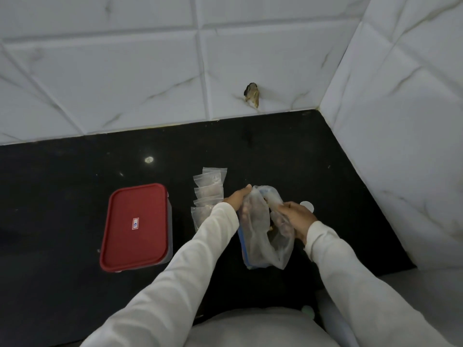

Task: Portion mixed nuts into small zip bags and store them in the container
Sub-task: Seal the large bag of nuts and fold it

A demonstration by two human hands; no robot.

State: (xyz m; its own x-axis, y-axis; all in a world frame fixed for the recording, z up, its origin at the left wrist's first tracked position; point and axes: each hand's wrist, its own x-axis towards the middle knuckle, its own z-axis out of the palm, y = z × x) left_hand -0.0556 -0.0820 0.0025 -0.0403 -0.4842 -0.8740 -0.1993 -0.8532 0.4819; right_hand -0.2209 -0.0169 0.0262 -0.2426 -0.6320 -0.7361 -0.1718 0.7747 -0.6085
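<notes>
The left hand (237, 198) gripped the left edge of the bag (258, 236), fingers curled round the plastic and thumb up along its rim. The right hand (295, 217) pinched the bag's opposite side, fingers bent into the crumpled film. Between the two hands the bag's mouth stood pulled apart. The bag hung down from them toward the person, its lower end on or just above the counter (75, 171); which could not be told. A blue strip ran down its left edge, and brownish nuts (271, 229) showed dimly through the plastic near the right hand.

Just beyond the left hand, partly under its sleeve (200, 246), lay the small bags (209, 189) in an overlapping row, clear and flat. Just behind the right hand a white disc (308, 205) sat on the counter. Well to the left of the left hand stood the container (170, 246), its red lid (135, 226) on, with a small label in the middle. Past everything rose the tiled wall (125, 83), with a chipped hole (252, 95) low in one tile.
</notes>
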